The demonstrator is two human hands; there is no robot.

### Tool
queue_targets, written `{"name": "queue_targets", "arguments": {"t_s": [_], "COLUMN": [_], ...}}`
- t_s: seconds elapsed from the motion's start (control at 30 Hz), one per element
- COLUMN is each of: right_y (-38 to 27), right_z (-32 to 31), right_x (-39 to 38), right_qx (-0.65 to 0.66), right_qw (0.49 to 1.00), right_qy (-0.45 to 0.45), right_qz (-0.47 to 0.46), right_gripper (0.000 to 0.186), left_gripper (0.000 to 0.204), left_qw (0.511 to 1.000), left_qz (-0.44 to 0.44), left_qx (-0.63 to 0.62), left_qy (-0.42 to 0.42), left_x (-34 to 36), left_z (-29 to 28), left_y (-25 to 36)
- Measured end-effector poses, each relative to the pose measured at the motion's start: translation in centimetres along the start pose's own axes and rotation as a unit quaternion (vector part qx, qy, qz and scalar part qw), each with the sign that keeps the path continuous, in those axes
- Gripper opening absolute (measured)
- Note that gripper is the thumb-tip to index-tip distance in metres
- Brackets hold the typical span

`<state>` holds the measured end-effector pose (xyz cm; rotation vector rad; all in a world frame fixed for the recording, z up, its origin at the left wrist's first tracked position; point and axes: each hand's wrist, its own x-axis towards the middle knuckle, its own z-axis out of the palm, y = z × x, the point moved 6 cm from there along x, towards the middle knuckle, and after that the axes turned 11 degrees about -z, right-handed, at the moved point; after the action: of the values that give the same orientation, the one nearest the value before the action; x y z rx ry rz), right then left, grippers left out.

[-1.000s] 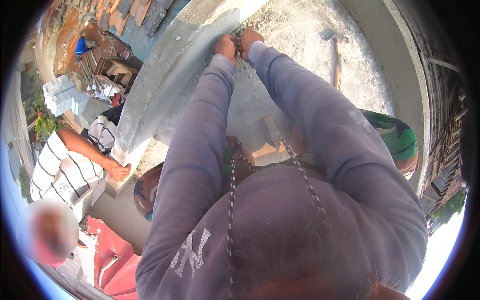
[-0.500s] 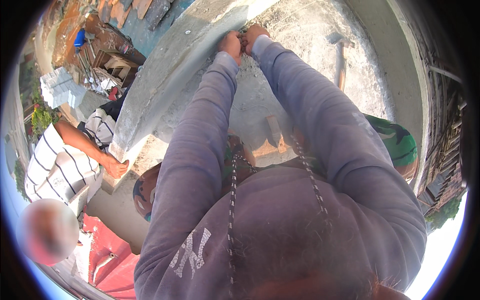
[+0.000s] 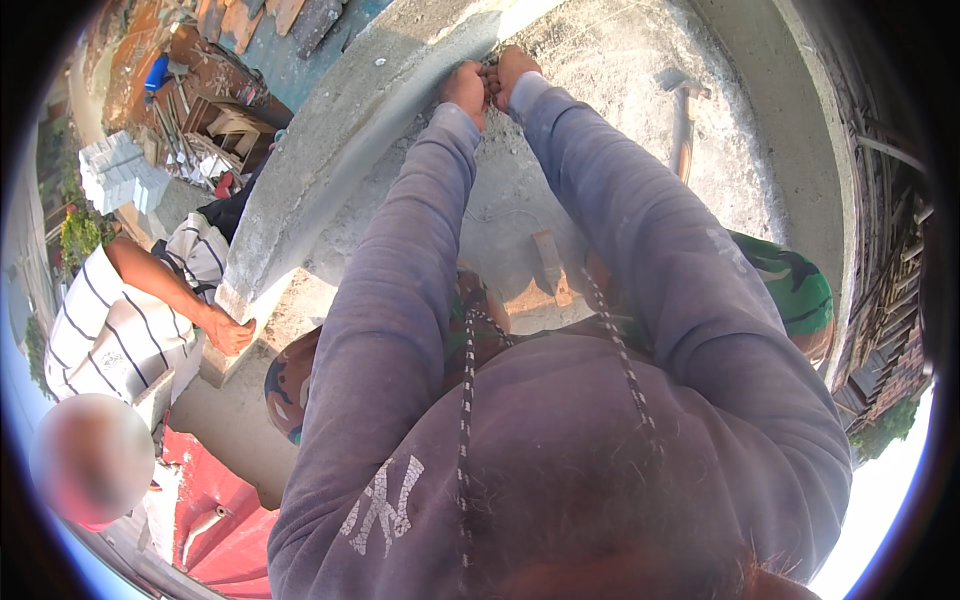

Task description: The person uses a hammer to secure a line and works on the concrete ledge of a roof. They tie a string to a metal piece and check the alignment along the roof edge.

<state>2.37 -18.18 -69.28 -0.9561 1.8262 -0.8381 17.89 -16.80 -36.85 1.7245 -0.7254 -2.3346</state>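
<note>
My left hand point(image 3: 465, 92) and my right hand point(image 3: 513, 78) are close together at the far end of the rough concrete surface point(image 3: 600, 130), against the inner side of the slanted concrete beam point(image 3: 330, 140). Both have curled fingers around something small and dark between them, too small to make out. A hammer point(image 3: 682, 130) lies on the concrete to the right of my right arm. A narrow piece of wood point(image 3: 550, 265) lies nearer me, between my arms, in front of my knees.
Another person point(image 3: 125, 320) in a striped shirt sits at left, a hand point(image 3: 232, 332) at the beam's end. Beyond are stacked pale blocks point(image 3: 120, 170), scrap boards point(image 3: 225, 135) and broken tiles point(image 3: 240, 20). A concrete edge point(image 3: 800, 120) curves along the right, with bamboo poles point(image 3: 890, 250) beyond.
Both my hands have shifted slightly to the right and up along the beam's inner side, still close together with fingers curled. The hammer and the other person's hand look nearly unchanged.
</note>
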Motion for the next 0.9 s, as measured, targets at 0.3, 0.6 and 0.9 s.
{"name": "queue_targets", "arguments": {"t_s": [0.3, 0.6, 0.9], "right_y": [-6.0, -8.5, -7.4], "right_z": [0.9, -1.0, -2.3], "right_x": [-3.1, -5.1, -5.2], "right_qx": [-0.094, -0.082, -0.023], "right_qw": [0.994, 0.995, 0.999], "right_qy": [-0.046, -0.045, 0.007], "right_qz": [-0.037, -0.03, 0.033], "right_gripper": [0.016, 0.002, 0.018], "left_gripper": [0.026, 0.029, 0.031], "left_qw": [1.0, 1.0, 1.0], "left_qz": [0.016, 0.001, -0.004], "left_qx": [-0.009, -0.016, -0.009], "left_qy": [0.008, -0.006, -0.016], "left_x": [-0.4, -1.4, -0.1], "left_z": [-1.7, -0.7, -0.1], "left_y": [0.4, 0.4, -0.2]}}
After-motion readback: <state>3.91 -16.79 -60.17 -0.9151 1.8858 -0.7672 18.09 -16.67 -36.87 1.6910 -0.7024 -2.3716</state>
